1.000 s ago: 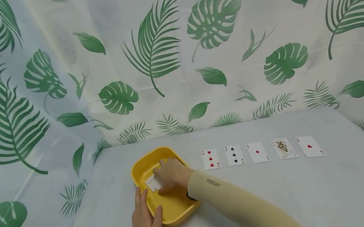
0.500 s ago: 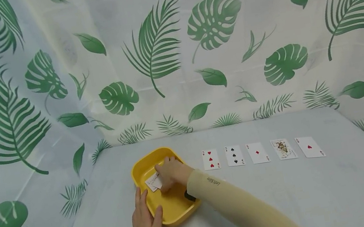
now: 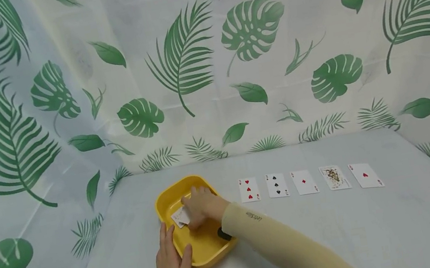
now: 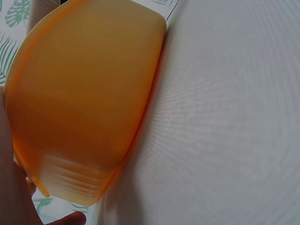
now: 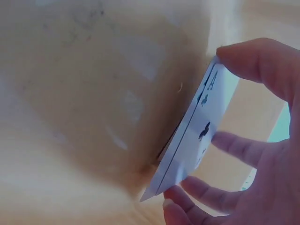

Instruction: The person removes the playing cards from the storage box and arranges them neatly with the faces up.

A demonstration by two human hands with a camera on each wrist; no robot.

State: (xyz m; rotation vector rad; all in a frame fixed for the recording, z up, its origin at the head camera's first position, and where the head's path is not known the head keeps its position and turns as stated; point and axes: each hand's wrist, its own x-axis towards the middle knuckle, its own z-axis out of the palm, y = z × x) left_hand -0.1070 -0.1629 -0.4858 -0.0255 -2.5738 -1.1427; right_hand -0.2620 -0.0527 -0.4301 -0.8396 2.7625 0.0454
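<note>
The right hand (image 3: 203, 205) reaches into the yellow tray (image 3: 166, 197), which sits at about 9 o'clock of the row of five cards (image 3: 277, 185) laid face up on the grey surface (image 3: 382, 229). Its fingers (image 5: 253, 58) pinch a small stack of cards (image 5: 199, 133) by the edges, thumb on one side and the others curled round the opposite side; the top card shows an ace of clubs, and the stack stands tilted against the tray's floor. The left hand (image 3: 173, 264) rests at the tray's 6 o'clock corner, fingers laid together along the outer wall and the thumb hooked over the rim. A leaf-print curtain (image 3: 185, 54) hangs behind the surface at 12 o'clock.
</note>
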